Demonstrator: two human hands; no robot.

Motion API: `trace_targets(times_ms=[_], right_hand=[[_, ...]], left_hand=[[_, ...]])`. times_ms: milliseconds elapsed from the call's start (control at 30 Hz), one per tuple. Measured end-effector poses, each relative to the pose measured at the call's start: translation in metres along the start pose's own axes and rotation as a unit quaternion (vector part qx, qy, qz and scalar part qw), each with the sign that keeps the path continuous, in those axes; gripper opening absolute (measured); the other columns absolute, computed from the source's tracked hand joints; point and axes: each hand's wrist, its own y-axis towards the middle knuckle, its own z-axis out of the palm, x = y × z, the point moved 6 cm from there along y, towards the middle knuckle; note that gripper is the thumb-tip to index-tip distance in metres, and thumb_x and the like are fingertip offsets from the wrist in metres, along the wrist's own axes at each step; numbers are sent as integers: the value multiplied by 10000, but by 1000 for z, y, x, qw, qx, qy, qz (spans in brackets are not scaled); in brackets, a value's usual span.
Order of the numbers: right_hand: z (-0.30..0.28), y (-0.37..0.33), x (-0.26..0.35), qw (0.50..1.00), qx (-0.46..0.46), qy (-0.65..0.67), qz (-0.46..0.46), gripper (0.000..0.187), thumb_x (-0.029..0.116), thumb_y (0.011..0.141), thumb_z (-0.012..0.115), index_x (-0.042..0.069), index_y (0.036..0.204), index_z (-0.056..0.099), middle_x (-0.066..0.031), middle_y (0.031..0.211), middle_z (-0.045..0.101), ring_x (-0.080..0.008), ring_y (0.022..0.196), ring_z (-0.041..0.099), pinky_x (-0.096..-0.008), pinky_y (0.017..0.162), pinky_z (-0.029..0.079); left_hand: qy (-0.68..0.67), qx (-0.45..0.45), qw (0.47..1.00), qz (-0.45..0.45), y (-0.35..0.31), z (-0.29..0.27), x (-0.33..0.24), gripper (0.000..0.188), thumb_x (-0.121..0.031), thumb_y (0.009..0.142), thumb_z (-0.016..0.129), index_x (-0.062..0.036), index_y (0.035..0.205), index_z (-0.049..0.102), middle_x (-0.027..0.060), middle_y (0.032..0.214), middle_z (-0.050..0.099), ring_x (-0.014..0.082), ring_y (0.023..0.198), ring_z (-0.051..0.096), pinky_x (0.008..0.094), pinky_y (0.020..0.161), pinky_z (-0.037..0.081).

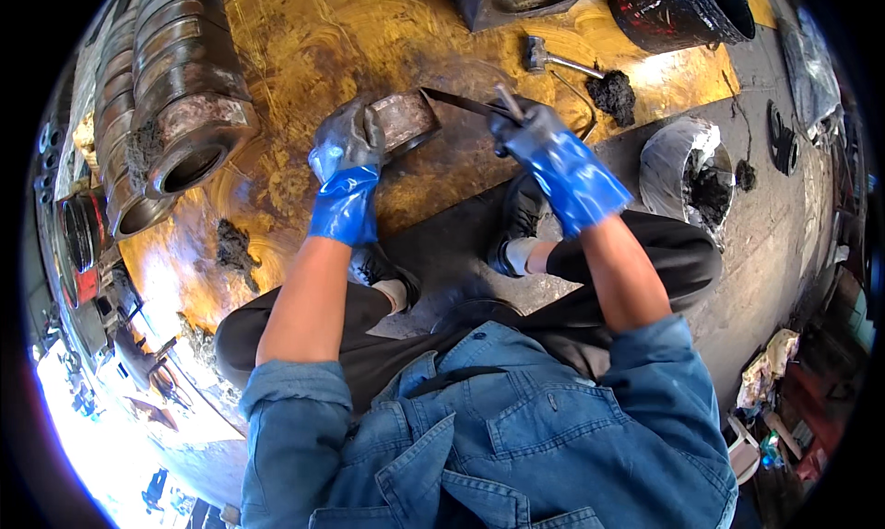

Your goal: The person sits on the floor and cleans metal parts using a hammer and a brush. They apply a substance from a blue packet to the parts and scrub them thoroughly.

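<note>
Both my hands wear blue rubber gloves with darkened, soiled fingers. My left hand (pixel 348 146) is closed on the left end of a short, worn metal piece (pixel 407 123), which rests on the oily yellow-brown sheet (pixel 304 59). Its far side is hidden. In my right hand (pixel 533 133) is a dark, flat, narrow tool (pixel 454 99), perhaps a file or scraper. The tool's tip points left, at the upper right corner of the metal piece; I cannot tell if they touch. A short grey end sticks up by my right fingers.
Stacked thick metal rings (pixel 189 77) stand at the left. Beyond my right hand lie a hammer (pixel 562 61) and a dark clump (pixel 612 98). A black bucket (pixel 678 17) stands far right, a pale container (pixel 678 165) nearer. Dark fibres (pixel 236 248) lie left of my forearm.
</note>
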Motion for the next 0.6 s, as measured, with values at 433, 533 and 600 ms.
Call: trace_targets(times_ms=[433, 533, 600], right_hand=[[0, -45, -3, 996, -43, -76, -9, 271, 321, 932, 668, 62, 956, 744, -161, 825, 730, -279, 764, 725, -403, 706, 562], [-5, -83, -40, 994, 1, 24, -109, 150, 149, 952, 676, 53, 1053, 731, -34, 878, 734, -138, 780, 657, -306, 710, 520], [-3, -115, -13, 997, 7, 49, -60, 169, 95, 953, 661, 43, 1099, 729, -26, 894, 725, -129, 802, 633, -286, 722, 506]], left_hand=[[-36, -3, 999, 1, -2, -16, 15, 370, -324, 984, 582, -79, 1240, 686, 217, 1224, 692, 397, 1129, 653, 470, 992, 529], [-135, 97, 986, 2, -3, -13, 11, 552, -434, 972, 618, -96, 1407, 580, 209, 1367, 630, 399, 1262, 595, 462, 1089, 469], [-33, 80, 993, 86, -13, -17, 31, 675, -505, 945, 635, -103, 1471, 506, 211, 1440, 572, 401, 1323, 545, 468, 1130, 430]])
